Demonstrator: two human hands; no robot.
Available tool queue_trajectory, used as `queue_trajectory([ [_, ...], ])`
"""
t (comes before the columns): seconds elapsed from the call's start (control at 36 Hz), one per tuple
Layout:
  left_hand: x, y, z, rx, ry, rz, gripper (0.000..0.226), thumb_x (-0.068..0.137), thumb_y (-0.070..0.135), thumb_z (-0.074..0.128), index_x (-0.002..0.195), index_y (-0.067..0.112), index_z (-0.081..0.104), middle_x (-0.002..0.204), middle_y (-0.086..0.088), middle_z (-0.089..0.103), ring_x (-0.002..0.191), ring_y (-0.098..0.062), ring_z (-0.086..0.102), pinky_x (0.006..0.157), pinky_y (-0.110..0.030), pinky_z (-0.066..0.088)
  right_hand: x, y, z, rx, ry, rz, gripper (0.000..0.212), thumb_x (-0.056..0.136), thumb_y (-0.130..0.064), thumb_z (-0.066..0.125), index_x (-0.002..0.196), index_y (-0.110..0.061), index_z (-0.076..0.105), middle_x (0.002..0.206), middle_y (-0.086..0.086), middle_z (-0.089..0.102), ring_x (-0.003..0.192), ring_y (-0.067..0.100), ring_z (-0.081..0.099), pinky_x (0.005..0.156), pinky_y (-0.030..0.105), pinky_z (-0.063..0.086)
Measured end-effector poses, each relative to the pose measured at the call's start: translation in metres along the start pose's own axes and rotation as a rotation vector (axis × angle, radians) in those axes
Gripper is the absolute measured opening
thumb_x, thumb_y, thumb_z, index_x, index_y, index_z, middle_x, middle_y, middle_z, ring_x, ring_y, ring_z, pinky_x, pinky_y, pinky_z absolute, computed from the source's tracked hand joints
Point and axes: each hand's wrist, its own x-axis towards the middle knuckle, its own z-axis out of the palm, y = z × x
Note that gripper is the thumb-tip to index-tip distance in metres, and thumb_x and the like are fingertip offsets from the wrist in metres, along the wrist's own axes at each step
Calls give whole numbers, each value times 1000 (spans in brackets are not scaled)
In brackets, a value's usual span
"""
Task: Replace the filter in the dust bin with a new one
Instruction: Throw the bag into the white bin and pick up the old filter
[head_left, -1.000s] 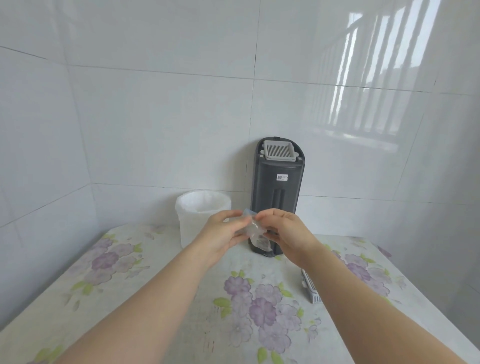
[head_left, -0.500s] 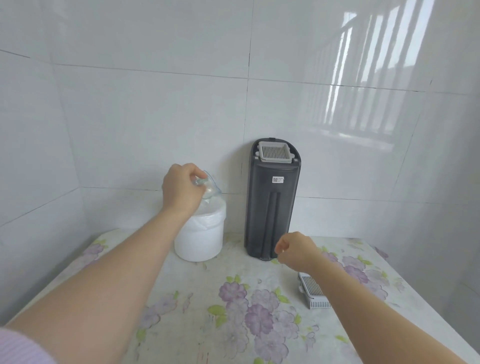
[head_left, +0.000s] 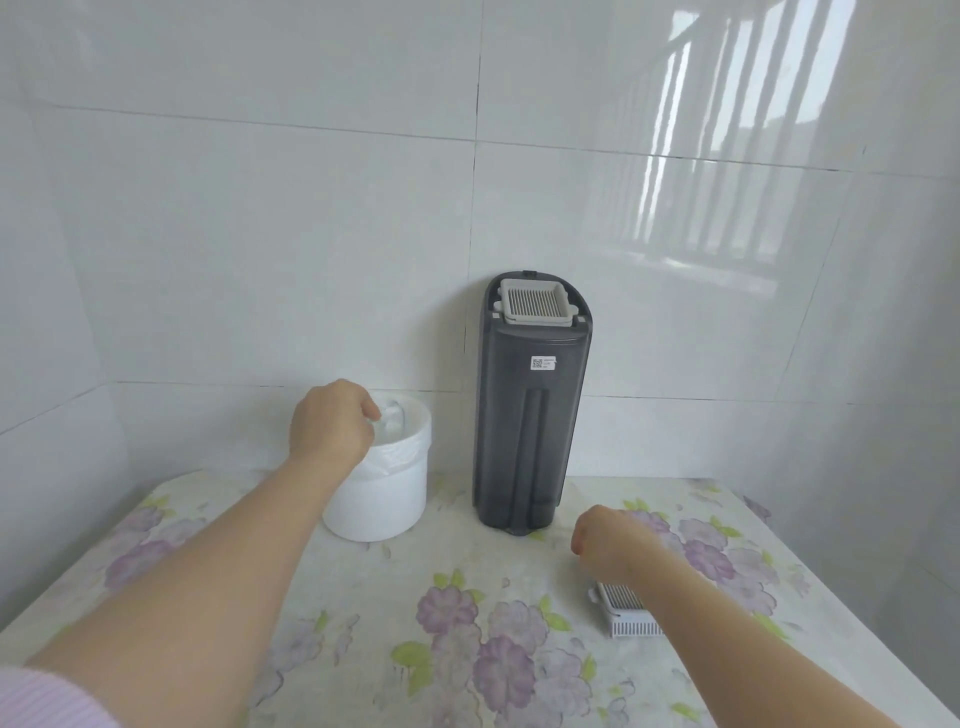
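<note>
A tall dark grey dust bin (head_left: 530, 410) stands upright against the tiled wall, with a white pleated filter (head_left: 534, 303) seated in its top. A second white filter (head_left: 626, 610) lies on the table at the right, partly hidden by my right forearm. My left hand (head_left: 332, 423) hovers over the open top of a small white trash can (head_left: 382, 493) and pinches a crumpled clear plastic wrapper (head_left: 388, 420). My right hand (head_left: 608, 538) is a loose fist just above the table, in front of the dust bin, with nothing visible in it.
The table (head_left: 452, 649) carries a cloth with purple flowers. White tiled walls close it in at the back and left. The trash can is lined with a white bag and stands left of the dust bin.
My hands separated from the wrapper in front of the bin. The left carried it to the trash can and has lowered into its mouth; the right dropped toward the table.
</note>
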Motion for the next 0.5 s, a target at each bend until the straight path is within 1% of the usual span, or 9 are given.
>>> queue_trajectory([
  [0.03, 1, 0, 1, 40, -60, -14, 27, 81, 1, 52, 85, 12, 76, 99, -11, 73, 91, -33, 65, 75, -34, 52, 3, 0, 0, 8, -1, 1, 35, 92, -10, 46, 120, -20, 63, 89, -3, 49, 85, 20, 46, 70, 24, 39],
  [0.08, 1, 1, 2, 122, -160, -26, 20, 85, 14, 50, 77, 8, 68, 92, -14, 70, 79, -31, 59, 65, -31, 44, 11, 1, 4, 7, 8, 14, 22, 88, -6, 45, 95, -18, 63, 77, -3, 46, 71, 18, 45, 59, 23, 37],
  [0.14, 2, 3, 4, 170, -239, -33, 28, 90, 23, 43, 83, 8, 65, 87, -12, 62, 81, -29, 53, 68, -30, 37, 22, 3, 9, 29, 34, 45, 20, 86, -3, 44, 70, -16, 47, 67, -2, 39, 56, 13, 37, 48, 22, 28],
  [0.19, 2, 3, 6, 215, -294, -20, 35, 94, 30, 34, 85, 9, 61, 87, -9, 58, 86, -28, 51, 74, -32, 36, 30, 5, 11, 51, 54, 59, 18, 90, -8, 48, 73, -14, 51, 67, -2, 43, 55, 12, 38, 46, 22, 27],
  [0.22, 2, 3, 7, 244, -323, -3, 38, 96, 33, 30, 87, 10, 58, 90, -9, 58, 88, -28, 51, 78, -33, 36, 33, 6, 11, 46, 60, 50, 13, 92, -10, 49, 83, -14, 58, 69, -2, 46, 57, 12, 42, 47, 21, 28],
  [0.31, 0, 5, 9, 324, -434, 41, 43, 98, 35, 18, 95, 14, 55, 104, -10, 60, 104, -28, 52, 101, -39, 32, 36, 8, 12, 73, 65, 19, 24, 93, -14, 50, 109, -14, 68, 80, 0, 55, 66, 17, 50, 49, 20, 32],
  [0.39, -2, 6, 8, 348, -501, 57, 46, 99, 36, 16, 80, 15, 53, 94, -7, 59, 104, -27, 52, 115, -45, 16, 36, 7, 13, 86, 86, 14, 12, 93, -16, 49, 94, -12, 61, 70, -2, 49, 58, 13, 44, 45, 21, 29],
  [0.44, -1, 7, 7, 335, -499, 82, 47, 99, 36, 16, 68, 18, 47, 87, -5, 58, 97, -27, 50, 116, -46, 14, 36, 6, 13, 95, 91, 9, 7, 91, -15, 49, 87, -13, 54, 70, -1, 47, 65, 20, 48, 45, 22, 28],
  [0.5, 0, 5, 5, 336, -463, 114, 47, 99, 37, 19, 64, 20, 45, 80, -3, 57, 94, -25, 49, 114, -44, 18, 36, 5, 11, 107, 72, -4, 9, 90, -15, 48, 87, -12, 57, 80, 3, 54, 75, 24, 51, 45, 23, 28],
])
